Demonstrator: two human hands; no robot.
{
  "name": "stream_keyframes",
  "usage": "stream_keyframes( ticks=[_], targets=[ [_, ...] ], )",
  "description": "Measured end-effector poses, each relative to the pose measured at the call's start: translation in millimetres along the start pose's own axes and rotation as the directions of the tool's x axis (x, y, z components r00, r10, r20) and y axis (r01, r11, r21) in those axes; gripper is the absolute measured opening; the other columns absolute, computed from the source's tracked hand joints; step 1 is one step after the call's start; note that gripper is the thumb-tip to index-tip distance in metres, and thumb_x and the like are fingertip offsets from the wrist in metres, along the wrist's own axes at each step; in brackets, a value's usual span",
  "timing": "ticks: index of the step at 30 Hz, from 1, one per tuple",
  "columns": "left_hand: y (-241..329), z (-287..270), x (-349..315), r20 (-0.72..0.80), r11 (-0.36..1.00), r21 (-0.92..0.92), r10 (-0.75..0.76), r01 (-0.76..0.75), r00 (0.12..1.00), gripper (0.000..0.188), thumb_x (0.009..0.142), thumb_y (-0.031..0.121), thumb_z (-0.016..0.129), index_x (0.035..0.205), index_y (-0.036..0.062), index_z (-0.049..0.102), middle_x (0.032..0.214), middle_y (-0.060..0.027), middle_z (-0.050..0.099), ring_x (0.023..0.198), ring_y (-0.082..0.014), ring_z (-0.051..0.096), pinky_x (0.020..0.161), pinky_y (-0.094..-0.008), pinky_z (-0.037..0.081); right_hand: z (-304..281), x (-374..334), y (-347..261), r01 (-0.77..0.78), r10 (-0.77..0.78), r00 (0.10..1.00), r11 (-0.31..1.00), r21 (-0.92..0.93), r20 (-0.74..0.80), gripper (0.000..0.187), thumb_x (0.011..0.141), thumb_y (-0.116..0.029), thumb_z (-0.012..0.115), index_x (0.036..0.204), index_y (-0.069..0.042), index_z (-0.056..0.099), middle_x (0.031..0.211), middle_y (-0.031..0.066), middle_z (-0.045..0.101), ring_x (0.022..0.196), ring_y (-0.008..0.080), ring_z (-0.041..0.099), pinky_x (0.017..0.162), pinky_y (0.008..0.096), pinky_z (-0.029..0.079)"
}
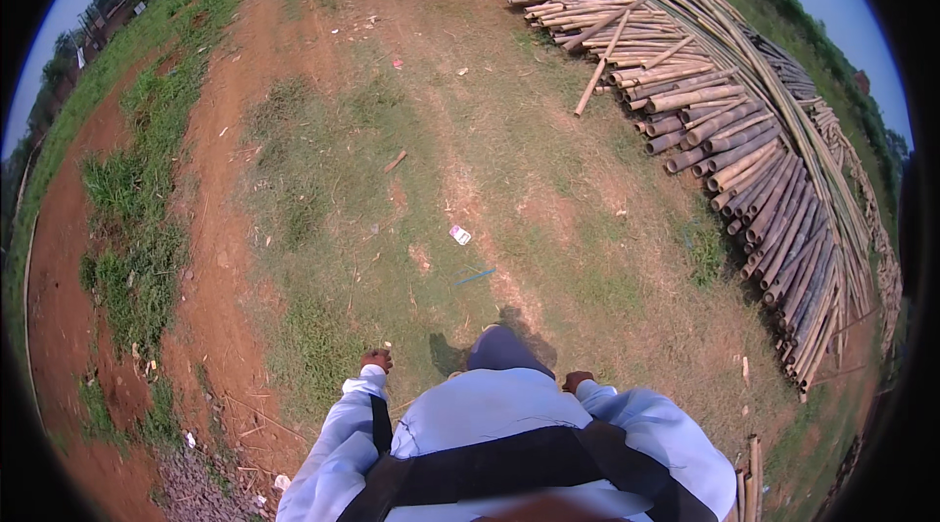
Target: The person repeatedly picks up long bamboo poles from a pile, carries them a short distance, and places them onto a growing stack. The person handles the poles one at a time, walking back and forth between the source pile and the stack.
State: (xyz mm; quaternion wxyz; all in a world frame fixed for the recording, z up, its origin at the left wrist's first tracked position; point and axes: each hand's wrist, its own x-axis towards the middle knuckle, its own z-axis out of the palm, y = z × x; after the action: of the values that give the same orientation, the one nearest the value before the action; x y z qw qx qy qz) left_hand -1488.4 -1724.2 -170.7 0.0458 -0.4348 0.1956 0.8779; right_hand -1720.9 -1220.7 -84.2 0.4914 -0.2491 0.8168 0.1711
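Note:
My left hand [376, 358] hangs in front of me at the lower middle, its fingers curled in, with no object showing in it. A small pale speck lies just past it, and I cannot tell whether the two touch. On the other side of my body, my right hand [578, 381] is also closed, partly hidden by its pale sleeve, and nothing sticks out of it. Both hands are held above patchy grass. Between them one leg in dark trousers [504, 350] reaches forward over its shadow.
A long stack of bamboo poles [705, 120] curves along the right, with one pole [602, 64] jutting out. A reddish dirt track [220, 218] runs at left beside weeds [142, 179]. Ahead lie a white-and-pink packet [459, 235], a blue strip [475, 278] and a brown stick [396, 162].

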Motion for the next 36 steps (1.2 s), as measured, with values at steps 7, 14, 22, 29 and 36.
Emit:
stream_keyframes(
  ticks=[7, 14, 22, 29, 36],
  targets=[
    [145, 74, 117, -0.287, 0.978, 0.200, 0.119, -0.062, 0.950, 0.017, 0.071, 0.014, 0.061, 0.082, 0.0029, 0.056, 0.061, -0.0073, 0.053, 0.042, -0.0200, 0.046, 0.038, -0.0313, 0.036, -150, 123, -22, 0.059, -0.053, 0.993, 0.997, -0.057, 0.105, 0.022, 0.071, -0.030, 0.056, 0.087, -0.017, 0.064, 0.095, 0.0024, 0.062, 0.088, 0.0193, 0.059, 0.070, 0.0353, 0.047],
    [197, 105, 168, -0.310, 0.999, -0.007, 0.041, -0.045, 0.950, 0.029, 0.074, 0.032, 0.049, 0.092, 0.0098, 0.053, 0.066, -0.0044, 0.048, 0.058, -0.0212, 0.047, 0.044, -0.0338, 0.032, -465, 283, -55, 0.091, -0.066, 0.960, 0.993, 0.080, -0.272, 0.025, 0.066, -0.023, 0.060, 0.089, -0.013, 0.064, 0.093, 0.0051, 0.062, 0.088, 0.0187, 0.059, 0.071, 0.0329, 0.048],
    [305, 184, 266, -0.428, 0.986, 0.144, -0.012, 0.082, 0.904, 0.025, 0.072, 0.028, 0.054, 0.086, 0.0073, 0.057, 0.068, -0.0067, 0.054, 0.060, -0.0199, 0.052, 0.051, -0.0322, 0.039, -839, 352, -121, 0.697, 0.017, 0.717, -0.016, 0.717, -0.697, 0.038, 0.071, -0.006, 0.052, 0.109, -0.002, 0.052, 0.085, 0.0152, 0.061, 0.072, 0.0203, 0.060, 0.063, 0.0273, 0.047],
    [530, 276, 422, -0.362, 0.854, 0.512, 0.120, 0.090, 0.924, 0.021, 0.071, 0.024, 0.059, 0.081, 0.0052, 0.061, 0.069, -0.0087, 0.059, 0.061, -0.0188, 0.057, 0.056, -0.0308, 0.044, -864, 476, -78, 0.192, 0.068, 0.952, 0.622, 0.759, -0.297, 0.029, 0.070, -0.021, 0.057, 0.098, -0.012, 0.058, 0.092, 0.0064, 0.060, 0.081, 0.0187, 0.059, 0.065, 0.0314, 0.048],
    [798, 445, 552, -0.187, 0.594, 0.771, 0.557, -0.231, 0.809, 0.020, 0.073, 0.014, 0.057, 0.088, 0.0002, 0.058, 0.075, -0.0090, 0.061, 0.057, -0.0164, 0.057, 0.049, -0.0272, 0.043, -841, 465, -75, 0.011, -0.004, 0.992, 0.998, -0.055, 0.130, 0.025, 0.073, -0.037, 0.056, 0.092, -0.021, 0.061, 0.097, -0.0055, 0.060, 0.091, 0.0149, 0.057, 0.070, 0.0348, 0.046]
  ],
)
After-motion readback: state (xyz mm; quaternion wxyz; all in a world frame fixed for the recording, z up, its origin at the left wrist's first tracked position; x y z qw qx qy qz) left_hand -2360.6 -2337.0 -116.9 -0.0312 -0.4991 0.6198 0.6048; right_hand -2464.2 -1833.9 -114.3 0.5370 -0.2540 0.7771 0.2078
